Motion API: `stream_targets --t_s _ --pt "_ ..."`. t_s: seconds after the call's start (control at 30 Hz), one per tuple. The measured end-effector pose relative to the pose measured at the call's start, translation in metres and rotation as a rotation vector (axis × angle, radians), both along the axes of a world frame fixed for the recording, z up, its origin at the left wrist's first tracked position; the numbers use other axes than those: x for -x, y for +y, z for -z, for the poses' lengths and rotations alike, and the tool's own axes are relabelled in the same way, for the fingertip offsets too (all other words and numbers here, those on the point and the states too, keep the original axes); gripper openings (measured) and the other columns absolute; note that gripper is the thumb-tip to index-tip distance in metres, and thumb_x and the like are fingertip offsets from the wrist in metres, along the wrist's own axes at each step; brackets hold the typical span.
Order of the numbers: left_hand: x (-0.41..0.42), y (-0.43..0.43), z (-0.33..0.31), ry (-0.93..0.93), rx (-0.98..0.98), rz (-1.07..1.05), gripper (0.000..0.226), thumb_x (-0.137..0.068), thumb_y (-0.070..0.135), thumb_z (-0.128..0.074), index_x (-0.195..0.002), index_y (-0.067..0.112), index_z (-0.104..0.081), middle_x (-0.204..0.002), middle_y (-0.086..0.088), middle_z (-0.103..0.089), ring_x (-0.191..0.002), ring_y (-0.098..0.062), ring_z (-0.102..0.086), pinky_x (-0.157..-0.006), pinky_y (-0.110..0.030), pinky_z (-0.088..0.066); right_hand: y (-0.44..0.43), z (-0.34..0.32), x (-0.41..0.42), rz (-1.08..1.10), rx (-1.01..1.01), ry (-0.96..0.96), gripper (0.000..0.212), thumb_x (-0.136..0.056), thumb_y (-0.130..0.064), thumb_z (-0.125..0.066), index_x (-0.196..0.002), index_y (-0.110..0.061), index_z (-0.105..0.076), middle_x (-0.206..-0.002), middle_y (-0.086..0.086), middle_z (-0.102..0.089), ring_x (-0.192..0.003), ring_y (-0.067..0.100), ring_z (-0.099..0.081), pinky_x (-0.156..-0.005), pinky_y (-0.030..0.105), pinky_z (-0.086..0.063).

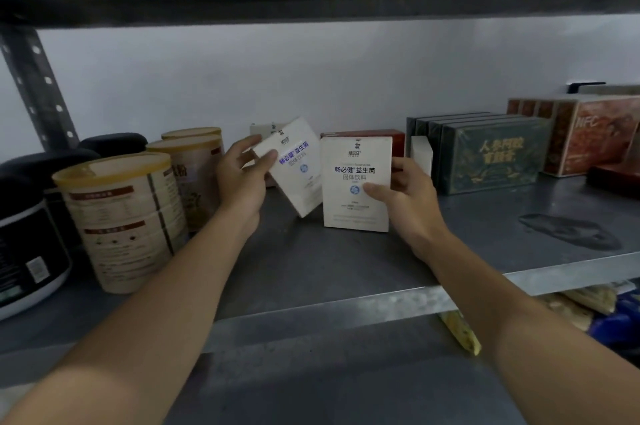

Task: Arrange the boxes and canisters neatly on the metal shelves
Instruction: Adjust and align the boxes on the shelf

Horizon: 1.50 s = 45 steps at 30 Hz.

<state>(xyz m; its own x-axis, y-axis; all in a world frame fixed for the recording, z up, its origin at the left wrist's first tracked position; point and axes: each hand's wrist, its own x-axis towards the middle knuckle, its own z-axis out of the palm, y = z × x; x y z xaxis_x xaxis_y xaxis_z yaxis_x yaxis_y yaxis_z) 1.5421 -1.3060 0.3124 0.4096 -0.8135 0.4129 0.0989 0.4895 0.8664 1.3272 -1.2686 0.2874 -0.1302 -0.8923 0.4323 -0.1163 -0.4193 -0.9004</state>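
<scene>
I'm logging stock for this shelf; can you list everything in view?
beige canisters: three, gold lids, shelf left
black-lidded tubs: at least two, far left
tilted white box: one, white, centre
upright white box: one, white, standing centre
red box: one, red, behind upright white box
dark green boxes: about four, row at right
NFC box: at least one, red-brown, far right
metal shelf: one, grey
left hand: grips tilted white box
right hand: grips upright white box

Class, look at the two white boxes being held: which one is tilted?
The tilted box is the one in the left hand; its top leans left. The upright box, in the right hand, stands straight.
</scene>
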Motion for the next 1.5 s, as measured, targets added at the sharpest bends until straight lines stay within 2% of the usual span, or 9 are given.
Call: stream_targets --t_s 0.1,0.23,0.4,0.63,0.77,0.93,1.17,1.27,1.5 --pt "-0.002 0.002 0.000 -0.014 0.018 -0.030 0.040 -0.089 0.005 -0.068 -0.124 0.020 -0.057 -0.113 -0.004 -0.065 -0.086 -0.008 -0.068 -0.062 -0.015 -0.052 0.002 -0.001 0.000 0.003 -0.005 0.007 0.038 -0.087 -0.006 -0.071 -0.119 -0.016 -0.054 -0.118 0.002 -0.068 -0.109 0.018 -0.065 -0.092 0.040 -0.055" --pt "-0.001 0.005 0.003 -0.176 0.038 -0.045 0.061 -0.085 0.012 -0.074 -0.138 0.025 -0.049 -0.123 -0.003 -0.062 -0.106 -0.014 -0.065 -0.079 -0.026 -0.057 0.002 -0.001 -0.001 -0.001 -0.020 0.011 0.039 -0.086 -0.005 -0.072 -0.120 -0.015 -0.055 -0.117 0.002 -0.068 -0.109 0.018 -0.064 -0.092 0.037 -0.055" --pt "0.002 0.009 0.010 -0.416 -0.075 0.068 0.088 -0.075 0.011 -0.083 -0.146 0.029 -0.033 -0.104 0.009 -0.061 -0.097 -0.004 -0.061 -0.073 -0.023 -0.052 0.001 -0.001 0.000 0.002 -0.033 0.020 0.042 -0.085 -0.007 -0.073 -0.122 -0.014 -0.055 -0.118 0.002 -0.068 -0.109 0.018 -0.064 -0.094 0.042 -0.055" --pt "-0.007 0.000 0.018 -0.578 -0.047 -0.059 0.071 -0.081 0.008 -0.076 -0.142 0.026 -0.043 -0.111 0.003 -0.064 -0.097 -0.015 -0.062 -0.079 -0.033 -0.055 0.000 0.000 -0.003 -0.032 -0.047 0.039 0.042 -0.084 -0.005 -0.074 -0.120 -0.015 -0.055 -0.122 0.005 -0.067 -0.115 0.024 -0.063 -0.097 0.050 -0.053" --pt "-0.013 -0.007 0.022 -0.613 -0.079 -0.115 0.057 -0.088 0.010 -0.070 -0.138 0.023 -0.048 -0.111 0.004 -0.059 -0.098 -0.016 -0.057 -0.080 -0.031 -0.051 -0.001 0.001 -0.002 -0.039 -0.043 0.045 0.040 -0.084 -0.006 -0.075 -0.117 -0.015 -0.055 -0.122 0.005 -0.067 -0.114 0.023 -0.063 -0.096 0.049 -0.054" --pt "-0.016 -0.011 0.025 -0.622 -0.138 -0.168 0.062 -0.087 0.005 -0.070 -0.142 0.018 -0.044 -0.112 -0.003 -0.060 -0.093 -0.018 -0.058 -0.087 -0.038 -0.053 -0.001 0.000 -0.002 -0.046 -0.043 0.051 0.040 -0.085 -0.007 -0.074 -0.119 -0.016 -0.054 -0.123 0.003 -0.066 -0.114 0.021 -0.062 -0.097 0.045 -0.054" --pt "-0.019 -0.008 0.025 -0.575 -0.199 -0.166 0.069 -0.090 0.019 -0.068 -0.150 0.023 -0.033 -0.134 -0.009 -0.057 -0.115 -0.024 -0.058 -0.098 -0.045 -0.050 -0.001 -0.001 -0.004 -0.100 -0.039 0.100 0.044 -0.088 -0.010 -0.071 -0.128 -0.020 -0.053 -0.129 0.000 -0.064 -0.121 0.021 -0.059 -0.101 0.048 -0.051" --pt "-0.020 -0.002 0.025 -0.515 -0.240 -0.170 0.070 -0.095 0.032 -0.061 -0.154 0.025 -0.024 -0.144 -0.009 -0.049 -0.127 -0.025 -0.050 -0.105 -0.038 -0.042 -0.001 -0.002 -0.007 -0.120 -0.029 0.188 0.051 -0.090 -0.013 -0.069 -0.135 -0.024 -0.049 -0.137 -0.001 -0.059 -0.128 0.021 -0.054 -0.104 0.049 -0.049" --pt "-0.024 0.011 0.017 -0.487 -0.207 -0.210 0.064 -0.098 0.035 -0.055 -0.154 0.027 -0.024 -0.148 -0.005 -0.044 -0.130 -0.019 -0.046 -0.105 -0.037 -0.037 -0.008 -0.005 -0.019 -0.125 -0.010 0.373 0.053 -0.093 -0.018 -0.066 -0.141 -0.018 -0.045 -0.140 0.001 -0.056 -0.131 0.021 -0.051 -0.102 0.034 -0.045"
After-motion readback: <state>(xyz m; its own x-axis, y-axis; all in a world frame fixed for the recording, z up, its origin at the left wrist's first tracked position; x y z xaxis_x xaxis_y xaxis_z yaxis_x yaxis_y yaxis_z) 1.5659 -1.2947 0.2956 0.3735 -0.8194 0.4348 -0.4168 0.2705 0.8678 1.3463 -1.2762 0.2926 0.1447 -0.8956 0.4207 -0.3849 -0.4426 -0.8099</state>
